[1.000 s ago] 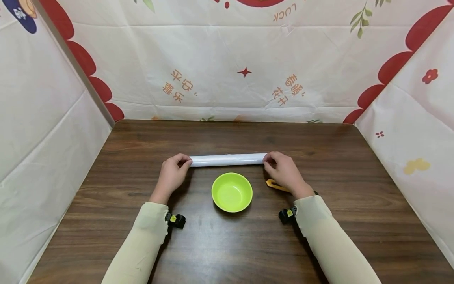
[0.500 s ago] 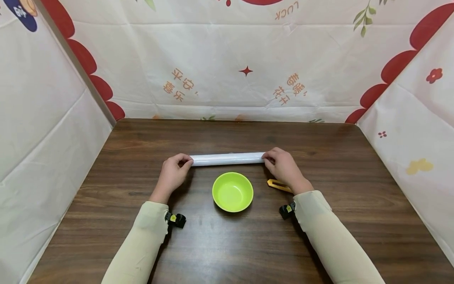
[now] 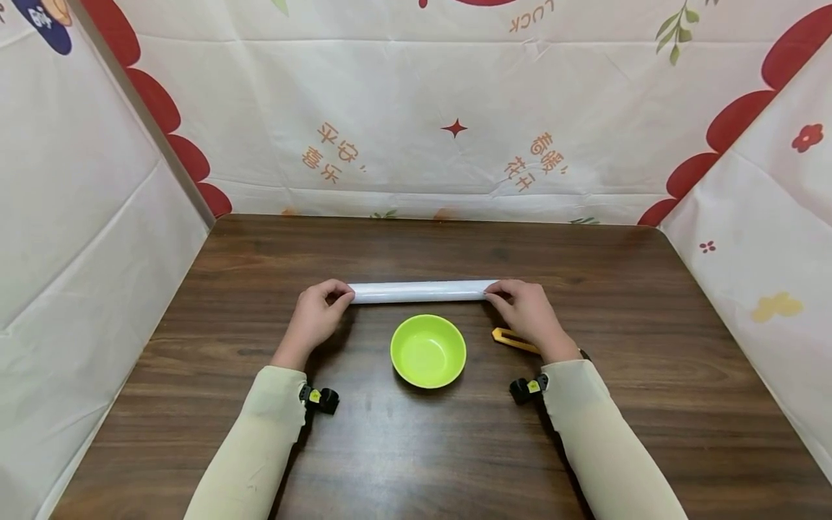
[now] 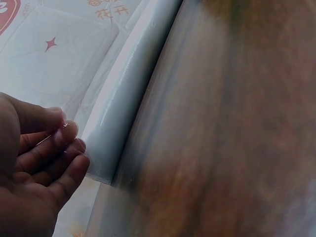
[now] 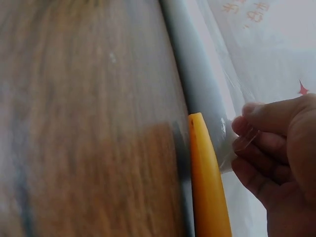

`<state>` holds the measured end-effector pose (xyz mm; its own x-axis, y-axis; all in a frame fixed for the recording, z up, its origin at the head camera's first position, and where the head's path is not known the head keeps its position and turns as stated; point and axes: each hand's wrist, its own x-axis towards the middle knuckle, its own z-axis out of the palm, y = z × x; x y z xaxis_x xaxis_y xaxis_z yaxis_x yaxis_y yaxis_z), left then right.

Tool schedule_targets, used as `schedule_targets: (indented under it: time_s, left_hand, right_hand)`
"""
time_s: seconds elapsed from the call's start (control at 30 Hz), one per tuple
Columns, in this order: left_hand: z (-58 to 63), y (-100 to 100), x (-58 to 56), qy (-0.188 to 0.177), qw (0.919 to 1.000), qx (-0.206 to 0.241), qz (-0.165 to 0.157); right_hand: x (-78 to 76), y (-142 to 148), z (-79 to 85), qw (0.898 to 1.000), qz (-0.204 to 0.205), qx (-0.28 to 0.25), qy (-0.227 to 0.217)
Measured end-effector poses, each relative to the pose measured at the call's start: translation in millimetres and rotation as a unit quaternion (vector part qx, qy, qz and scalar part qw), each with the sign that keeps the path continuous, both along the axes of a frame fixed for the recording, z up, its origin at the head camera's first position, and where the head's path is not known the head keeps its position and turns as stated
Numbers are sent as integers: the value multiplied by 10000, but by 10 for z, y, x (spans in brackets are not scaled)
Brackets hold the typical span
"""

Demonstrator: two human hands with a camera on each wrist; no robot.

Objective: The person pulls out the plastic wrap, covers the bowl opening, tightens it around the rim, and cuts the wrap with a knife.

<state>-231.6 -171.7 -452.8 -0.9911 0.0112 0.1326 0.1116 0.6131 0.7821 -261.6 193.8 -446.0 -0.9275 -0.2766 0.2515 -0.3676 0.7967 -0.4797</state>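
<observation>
Roll (image 3: 419, 292), from where I stand, lies straight between the left hand (image 3: 315, 316) and the right hand (image 3: 525, 312), its long axis running from one hand's fingers (image 4: 71, 178) to the other's, neither clearly nearer, each pinching clear film (image 5: 240, 88) beside its own end.

Head view forward and down, two close wrist views sharing white roll (image 4: 123, 96)

The white cylindrical plastic film roll (image 3: 419, 292) looks smooth, glossy; at its 6 o'clock the round lime-green plastic bowl (image 3: 427, 354) shines; the brown wood-grain tabletop (image 3: 416, 462) reflects softly.
</observation>
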Motion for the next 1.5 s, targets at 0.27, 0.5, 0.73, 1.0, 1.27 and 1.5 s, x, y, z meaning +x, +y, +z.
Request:
schedule_targets:
  time_s: [0.27,0.5,0.73,1.0,1.27,1.5]
  left_hand:
    - [23,-33,-5,9,9998,118,-130]
    - [43,-64,-12,-54,9995,289,-128]
    - [37,-99,-20,-73,9992,386,-92]
    - [64,-137,-25,113,9988,465,-42]
    - [111,-152,-9,165,9985,523,-47]
    - [120,-183,7,-8,9981,594,-147]
  right_hand:
    - [17,66,-13,9996,183,-197,41]
    - [7,105,-38,9992,282,-285,-86]
    - [13,119,-5,9982,305,-384,-342]
    - [33,125,43,9963,383,-419,-648]
    - [48,116,80,9950,278,-481,-825]
    - [57,122,86,9922,490,-652,-939]
